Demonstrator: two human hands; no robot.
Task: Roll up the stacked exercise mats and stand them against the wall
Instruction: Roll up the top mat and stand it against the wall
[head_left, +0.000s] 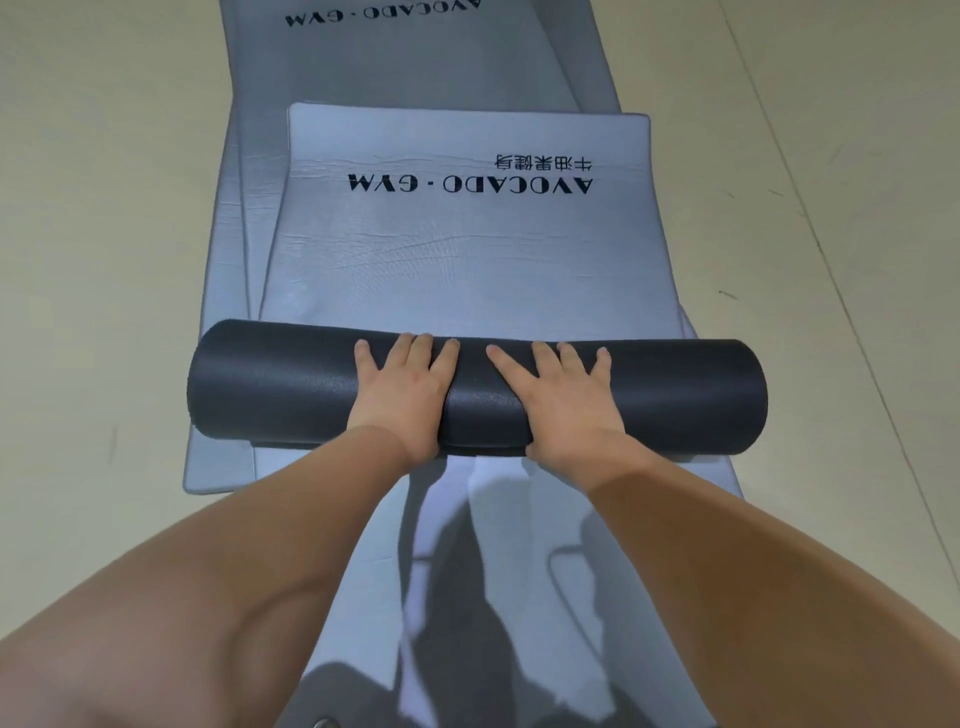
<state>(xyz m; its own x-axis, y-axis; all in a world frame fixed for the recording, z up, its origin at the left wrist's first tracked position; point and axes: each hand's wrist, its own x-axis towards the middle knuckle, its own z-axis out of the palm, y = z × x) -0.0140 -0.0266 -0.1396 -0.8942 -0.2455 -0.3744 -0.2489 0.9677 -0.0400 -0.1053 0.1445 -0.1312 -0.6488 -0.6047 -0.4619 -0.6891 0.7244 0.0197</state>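
The top grey mat (467, 244), printed "AVOCADO · GYM", is partly rolled into a thick dark roll (675, 395) lying crosswise in front of me. Its flat remainder stretches away from the roll. My left hand (402, 395) and my right hand (563, 405) press palm-down on the middle of the roll, fingers spread over its top. Under it lie more grey mats (223, 249), their edges showing at the left and near side. Another mat with the same print (395, 57) lies further away.
Beige floor (104, 208) surrounds the mats on both sides, with seam lines running along the right (810, 218). My shadow falls on the mat near me (467, 597). No wall shows in this view.
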